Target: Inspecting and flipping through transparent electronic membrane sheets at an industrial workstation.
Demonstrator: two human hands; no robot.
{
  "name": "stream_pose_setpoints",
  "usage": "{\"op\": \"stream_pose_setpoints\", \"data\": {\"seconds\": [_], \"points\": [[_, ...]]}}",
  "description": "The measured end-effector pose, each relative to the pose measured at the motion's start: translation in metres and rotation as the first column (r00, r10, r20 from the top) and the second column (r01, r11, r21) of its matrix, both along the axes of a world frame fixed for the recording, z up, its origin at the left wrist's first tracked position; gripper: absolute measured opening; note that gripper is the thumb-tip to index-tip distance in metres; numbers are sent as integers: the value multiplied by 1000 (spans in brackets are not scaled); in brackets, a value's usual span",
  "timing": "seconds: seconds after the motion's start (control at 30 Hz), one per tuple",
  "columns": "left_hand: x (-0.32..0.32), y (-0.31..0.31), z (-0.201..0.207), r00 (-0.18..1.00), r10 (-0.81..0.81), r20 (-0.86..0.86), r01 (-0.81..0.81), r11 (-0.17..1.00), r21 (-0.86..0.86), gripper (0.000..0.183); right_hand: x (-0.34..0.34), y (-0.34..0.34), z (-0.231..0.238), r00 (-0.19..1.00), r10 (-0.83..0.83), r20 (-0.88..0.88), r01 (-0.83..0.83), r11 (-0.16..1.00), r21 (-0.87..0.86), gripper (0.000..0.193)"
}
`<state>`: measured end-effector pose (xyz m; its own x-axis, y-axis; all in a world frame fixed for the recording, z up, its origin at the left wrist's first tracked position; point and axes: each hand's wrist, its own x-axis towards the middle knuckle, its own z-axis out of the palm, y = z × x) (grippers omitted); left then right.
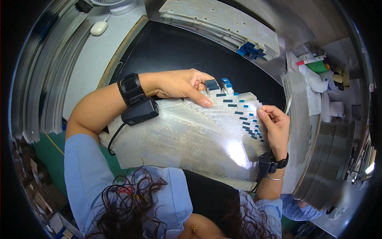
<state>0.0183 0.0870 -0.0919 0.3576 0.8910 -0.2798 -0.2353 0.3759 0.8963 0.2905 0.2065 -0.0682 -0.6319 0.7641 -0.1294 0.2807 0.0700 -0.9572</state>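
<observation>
A fanned stack of translucent plastic sheets (179, 135) with dark blue tabs along its far right edge spreads in front of me. My left hand (187, 88) reaches over its far side, thumb on top and fingers curled beneath, gripping the sheets by the tabbed end. At the right edge, my right hand (274, 121) pinches a corner of the sheets between thumb and finger. The fan's upper layers are stepped, so the blue tabs show in staggered rows. Light glares off the lower right of the stack. My left fingertips are partly hidden behind the tabs.
Beyond the black work surface (171, 44) stands another stack of pale sheets (223, 20) with blue tabs. Hanging sheets (55, 75) line the left. A white mouse (98, 28) and a fan (119, 6) sit at far left. More sheets (300, 119) rise beside my right hand.
</observation>
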Motion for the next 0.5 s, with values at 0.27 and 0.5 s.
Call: {"op": "stream_pose_setpoints", "data": {"seconds": [0.27, 0.5], "points": [[0, 0, 2, 999, 7, -42, -7, 1000, -1, 53, -1, 2, 0, 999, 25, -21, -24, 999, 23, 10], [1, 0, -2, 999, 1, -40, -2, 1000, -11, 54, -2, 4, -1, 1000, 13, -27, -14, 1000, -18, 11]]}}
